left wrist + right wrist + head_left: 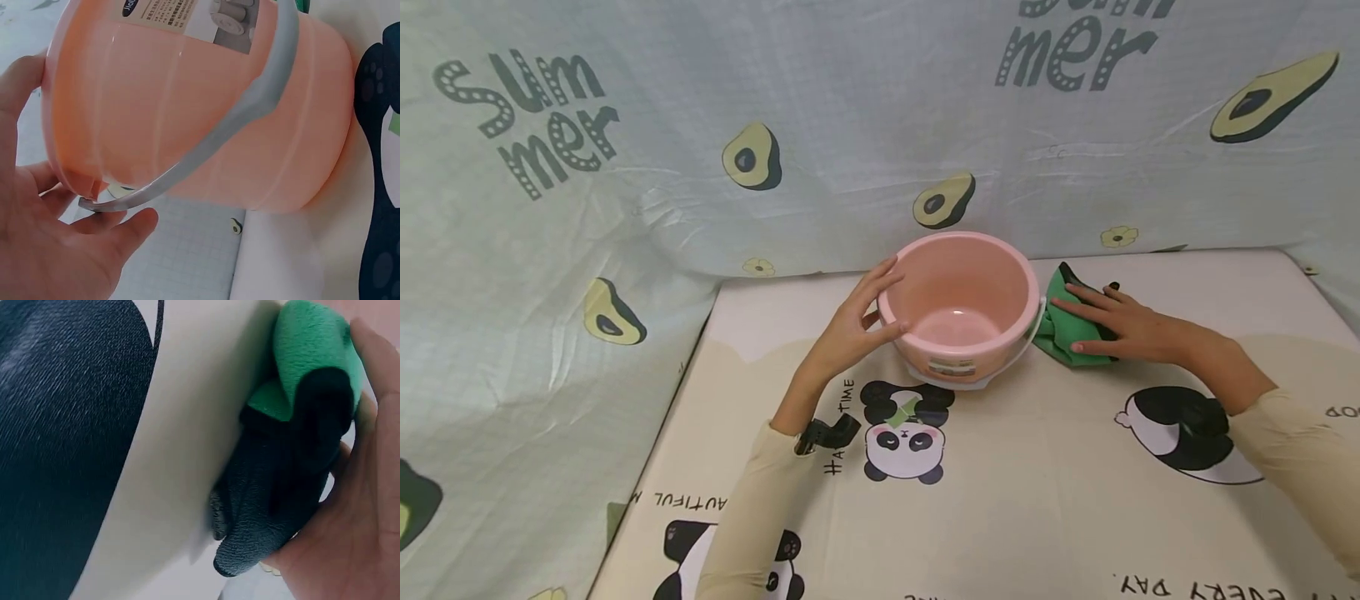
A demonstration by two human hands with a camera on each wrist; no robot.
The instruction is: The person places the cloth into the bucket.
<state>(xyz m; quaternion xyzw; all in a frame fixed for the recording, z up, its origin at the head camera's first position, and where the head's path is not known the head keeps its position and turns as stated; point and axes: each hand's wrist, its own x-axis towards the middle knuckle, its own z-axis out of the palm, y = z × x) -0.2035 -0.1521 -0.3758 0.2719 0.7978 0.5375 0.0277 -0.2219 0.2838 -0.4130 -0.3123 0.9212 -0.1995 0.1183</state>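
Note:
A pink plastic bucket (958, 325) with a white handle stands upright against the back wall covering. My left hand (853, 321) holds its rim at the left side, thumb toward the front and fingers farther back. In the left wrist view, the fingers of that hand (56, 240) lie beside the end of the handle (187, 164). Just right of the bucket is a crumpled green cloth (1063, 329) with black edging; a dark cloth part (262, 487) shows in the right wrist view. My right hand (1138, 325) rests on the cloth with its fingers spread.
A cream table cover (1000, 517) printed with pandas lies under everything. Behind and to the left hangs a pale sheet (850, 100) with avocado prints. A dark strap piece (831, 433) sits at my left wrist.

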